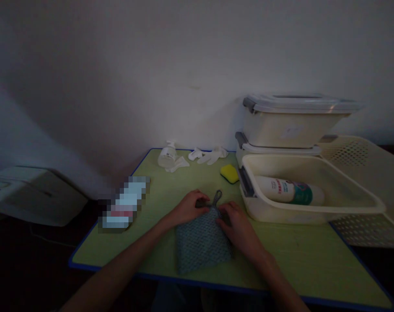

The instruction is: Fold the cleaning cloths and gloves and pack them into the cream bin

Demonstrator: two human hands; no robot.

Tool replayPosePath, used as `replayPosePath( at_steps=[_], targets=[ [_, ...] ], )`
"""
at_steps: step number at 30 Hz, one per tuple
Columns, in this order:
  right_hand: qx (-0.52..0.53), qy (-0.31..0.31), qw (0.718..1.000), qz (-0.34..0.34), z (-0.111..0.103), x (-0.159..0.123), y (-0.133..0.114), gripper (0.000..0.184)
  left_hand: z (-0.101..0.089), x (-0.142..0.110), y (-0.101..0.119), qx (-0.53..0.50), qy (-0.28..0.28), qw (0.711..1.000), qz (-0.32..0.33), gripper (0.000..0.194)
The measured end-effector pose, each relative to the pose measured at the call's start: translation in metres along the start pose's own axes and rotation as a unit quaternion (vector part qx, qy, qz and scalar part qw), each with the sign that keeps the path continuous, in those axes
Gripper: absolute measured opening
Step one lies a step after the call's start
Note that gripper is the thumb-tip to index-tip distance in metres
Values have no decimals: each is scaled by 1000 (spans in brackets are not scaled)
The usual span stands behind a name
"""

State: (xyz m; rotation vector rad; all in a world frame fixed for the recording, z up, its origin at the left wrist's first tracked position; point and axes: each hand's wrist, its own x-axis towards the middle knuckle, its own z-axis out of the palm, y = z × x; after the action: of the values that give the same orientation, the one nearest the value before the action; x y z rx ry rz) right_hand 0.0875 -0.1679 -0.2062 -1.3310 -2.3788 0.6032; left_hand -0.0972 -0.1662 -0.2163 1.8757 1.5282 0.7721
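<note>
A blue-grey, textured dishcloth with a dark patterned edge and a hanging loop lies folded near the front of the table. My left hand is closed at its upper edge, thumb and fingers pinching the cloth just left of the loop. On the other side, my right hand grips the corner beside the loop with thumb and curled fingers. The loop sticks up between both hands. Behind them rests a yellow sponge with a dark underside.
An open cream bin holding a white and green bottle stands at right, before stacked lidded boxes and a perforated basket. A clear pump bottle and white gloves lie at the back. A pixelated object sits left.
</note>
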Motion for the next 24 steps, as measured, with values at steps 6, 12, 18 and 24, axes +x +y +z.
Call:
replayPosePath(
  at_steps=[6, 12, 18, 24],
  targets=[
    [24, 18, 1000, -6, 3, 2, 0, 17, -1, -3, -5, -32, -25, 998, 41, 28],
    [82, 30, 996, -7, 6, 0, 0, 23, 4, -6, -10, -63, 3, 996, 64, 29],
    [101, 19, 994, -31, 7, 0, 1, 23, 5, -6, -15, -113, -12, 990, 87, 20],
    [137, 34, 990, 15, -2, 5, 4, 11, 5, -8, -15, -162, -2, 983, 82, 18]
  ],
)
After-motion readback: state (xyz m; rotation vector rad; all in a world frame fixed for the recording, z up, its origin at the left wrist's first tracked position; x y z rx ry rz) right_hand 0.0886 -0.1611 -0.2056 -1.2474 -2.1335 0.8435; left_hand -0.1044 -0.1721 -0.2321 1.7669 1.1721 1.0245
